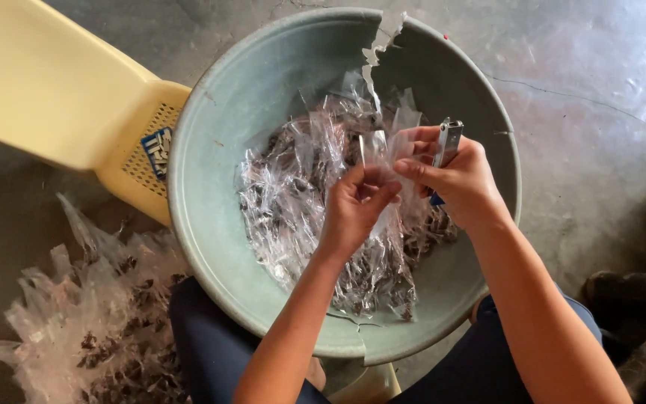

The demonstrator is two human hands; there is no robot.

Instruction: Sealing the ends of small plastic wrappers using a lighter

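Concrete floor, clear crinkled packet, both hands pinching

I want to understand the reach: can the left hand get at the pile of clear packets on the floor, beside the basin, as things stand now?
Probably yes, but not freely: the left hand is pinching a clear packet together with the right hand, and the basin rim lies between it and the floor pile.

Pale yellow plastic chair, heap of clear bags with dark bits, grey concrete floor
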